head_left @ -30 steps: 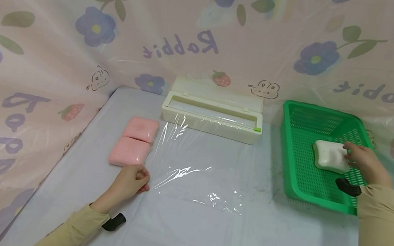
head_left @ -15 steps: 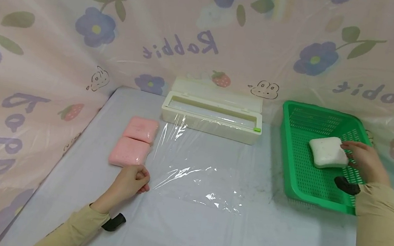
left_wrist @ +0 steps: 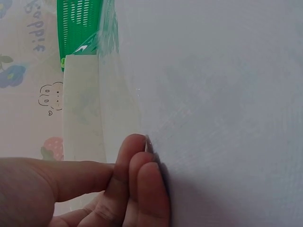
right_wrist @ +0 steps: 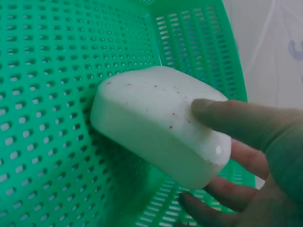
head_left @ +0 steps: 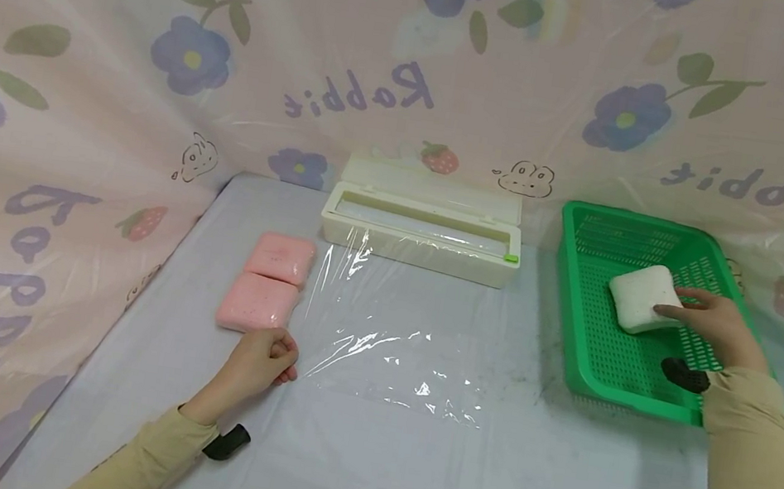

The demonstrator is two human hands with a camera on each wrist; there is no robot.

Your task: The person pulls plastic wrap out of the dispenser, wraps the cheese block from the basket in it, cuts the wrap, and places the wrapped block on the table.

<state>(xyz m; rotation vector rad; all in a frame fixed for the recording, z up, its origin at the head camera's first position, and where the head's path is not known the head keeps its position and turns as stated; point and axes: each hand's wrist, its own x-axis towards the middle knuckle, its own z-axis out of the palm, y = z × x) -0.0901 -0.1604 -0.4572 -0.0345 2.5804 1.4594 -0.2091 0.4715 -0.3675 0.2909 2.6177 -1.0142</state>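
Observation:
In the head view my left hand (head_left: 262,364) pinches the near left corner of a clear sheet of cling film (head_left: 378,343) between thumb and fingers. The film stretches from a cream cling film dispenser (head_left: 420,255), whose lid stands up. Over at the right, my right hand (head_left: 723,324) holds a white bar of soap (head_left: 636,298) inside a green basket (head_left: 573,370). The right wrist view shows the thumb on top of the speckled soap (right_wrist: 156,106) and the other fingers below and behind it. One end of the bar is tilted up.
Two pink bars of soap (head_left: 259,301) lie end to end just beyond my left hand, left of the film. A green slider (head_left: 511,258) sits at the dispenser's right end. Patterned curtains (head_left: 360,40) hang behind and to the left.
My right hand has taken hold of the white soap, its thumb now on top. The soap has shifted slightly left and turned within the basket. My left hand has stayed still.

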